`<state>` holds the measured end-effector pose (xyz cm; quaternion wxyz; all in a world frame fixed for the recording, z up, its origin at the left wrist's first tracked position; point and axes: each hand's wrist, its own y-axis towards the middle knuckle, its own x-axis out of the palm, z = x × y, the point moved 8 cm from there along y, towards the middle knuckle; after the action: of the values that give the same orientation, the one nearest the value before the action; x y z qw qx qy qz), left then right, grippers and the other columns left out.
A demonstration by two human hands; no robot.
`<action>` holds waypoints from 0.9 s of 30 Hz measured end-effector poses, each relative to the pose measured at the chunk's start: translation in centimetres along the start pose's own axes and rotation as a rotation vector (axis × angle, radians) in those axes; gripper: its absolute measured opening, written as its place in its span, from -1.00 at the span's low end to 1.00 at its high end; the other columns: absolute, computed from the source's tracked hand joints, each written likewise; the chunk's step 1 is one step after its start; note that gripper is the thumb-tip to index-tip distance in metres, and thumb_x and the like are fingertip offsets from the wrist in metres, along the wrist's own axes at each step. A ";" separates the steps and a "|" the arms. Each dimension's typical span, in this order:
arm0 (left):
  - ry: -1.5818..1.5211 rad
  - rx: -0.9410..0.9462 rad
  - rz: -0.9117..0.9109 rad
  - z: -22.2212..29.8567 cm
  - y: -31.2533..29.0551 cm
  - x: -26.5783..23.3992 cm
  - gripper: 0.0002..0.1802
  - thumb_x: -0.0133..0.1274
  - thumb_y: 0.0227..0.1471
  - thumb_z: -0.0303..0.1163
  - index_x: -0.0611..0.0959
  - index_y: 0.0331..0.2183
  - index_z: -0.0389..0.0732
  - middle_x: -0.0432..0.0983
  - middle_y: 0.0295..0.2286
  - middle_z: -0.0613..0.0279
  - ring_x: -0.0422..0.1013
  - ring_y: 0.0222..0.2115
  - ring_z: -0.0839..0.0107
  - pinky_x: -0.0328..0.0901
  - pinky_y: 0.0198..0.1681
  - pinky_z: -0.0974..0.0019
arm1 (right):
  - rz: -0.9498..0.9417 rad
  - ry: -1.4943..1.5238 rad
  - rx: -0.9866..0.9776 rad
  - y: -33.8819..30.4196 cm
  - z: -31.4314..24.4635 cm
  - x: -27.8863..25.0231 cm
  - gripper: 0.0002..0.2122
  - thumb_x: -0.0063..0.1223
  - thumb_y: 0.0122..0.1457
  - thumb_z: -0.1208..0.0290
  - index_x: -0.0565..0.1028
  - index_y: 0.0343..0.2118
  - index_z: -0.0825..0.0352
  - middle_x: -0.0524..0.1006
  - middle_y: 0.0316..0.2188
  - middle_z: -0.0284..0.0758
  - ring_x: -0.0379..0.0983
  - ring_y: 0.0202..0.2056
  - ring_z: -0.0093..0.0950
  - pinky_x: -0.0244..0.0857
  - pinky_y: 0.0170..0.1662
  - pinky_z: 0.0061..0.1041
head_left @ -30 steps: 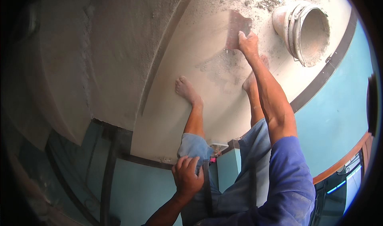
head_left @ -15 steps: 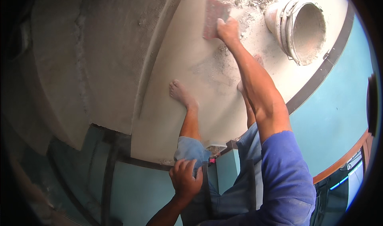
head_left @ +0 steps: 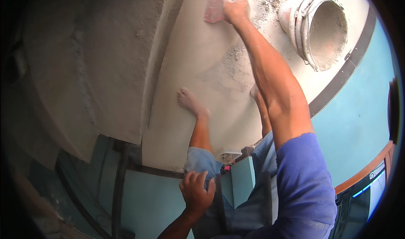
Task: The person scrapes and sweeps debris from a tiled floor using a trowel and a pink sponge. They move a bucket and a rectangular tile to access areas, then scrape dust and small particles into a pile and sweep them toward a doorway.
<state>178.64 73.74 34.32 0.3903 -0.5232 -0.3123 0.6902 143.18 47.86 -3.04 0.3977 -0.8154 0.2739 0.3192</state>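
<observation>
At the top of the view, my right hand (head_left: 237,10) grips a flat, rectangular red scraper (head_left: 216,7), smeared with pale dust. The tool lies low over the dusty floor (head_left: 185,61), and its upper end reaches the picture's edge. Beside and below that hand, loose grey debris (head_left: 234,59) is scattered. My left hand (head_left: 197,190) rests on my bent left knee in cut-off jeans (head_left: 200,156), its fingers apart and holding nothing.
A mortar-caked bucket (head_left: 327,34) lies tipped at the upper right, mouth toward the wall. A blue wall (head_left: 358,95) with a dark skirting (head_left: 337,82) borders the right. Concrete steps (head_left: 114,70) fill the left. My bare left foot (head_left: 188,100) stands on the floor.
My right hand has moved the scraper farther away and slightly left, toward the top edge. My left hand stays on the knee. The view has shifted a little.
</observation>
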 end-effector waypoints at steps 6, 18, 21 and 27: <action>0.001 -0.015 -0.049 1.3 0.1 -0.3 -0.61 0.26 -0.01 -0.18 0.68 -0.15 -0.14 0.56 -0.20 0.21 0.36 0.02 0.11 0.15 0.01 -0.10 | -0.075 0.225 -0.112 -7.0 5.4 -9.0 -0.66 0.06 0.13 0.26 0.57 -0.49 0.55 0.57 -0.67 -0.10 0.54 -0.63 -0.34 0.44 -0.43 -0.25; 0.048 -0.032 -0.074 0.1 -1.6 3.6 -0.62 0.23 0.02 -0.15 0.68 -0.15 -0.16 0.58 -0.19 0.19 0.35 0.04 0.13 0.12 0.04 -0.13 | -0.663 -0.326 -0.164 -24.9 13.1 5.3 -0.72 -0.04 0.25 0.16 0.57 -0.11 0.18 0.62 -0.35 -0.02 0.57 -0.25 0.02 0.43 -0.13 -0.02; 0.054 -0.011 -0.043 0.6 -1.5 3.3 -0.62 0.23 0.02 -0.16 0.68 -0.15 -0.16 0.59 -0.20 0.17 0.35 0.04 0.12 0.12 0.03 -0.13 | -0.397 -0.437 -0.148 -15.1 13.6 -3.0 -0.69 -0.02 0.24 0.11 0.59 -0.15 0.23 0.62 -0.35 0.03 0.57 -0.24 0.04 0.43 -0.11 -0.02; 0.098 -0.012 -0.063 1.5 -1.4 2.8 -0.62 0.23 0.02 -0.17 0.69 -0.15 -0.16 0.60 -0.21 0.16 0.36 0.04 0.12 0.12 0.03 -0.12 | -0.209 -0.378 -0.358 -10.3 12.4 -11.6 -0.72 0.00 0.23 0.21 0.57 -0.09 0.22 0.64 -0.33 -0.05 0.60 -0.25 -0.05 0.44 -0.11 -0.08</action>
<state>177.09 76.80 34.54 0.4238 -0.5486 -0.3131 0.6491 139.16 65.83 4.50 0.3224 -0.8225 0.0484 0.4662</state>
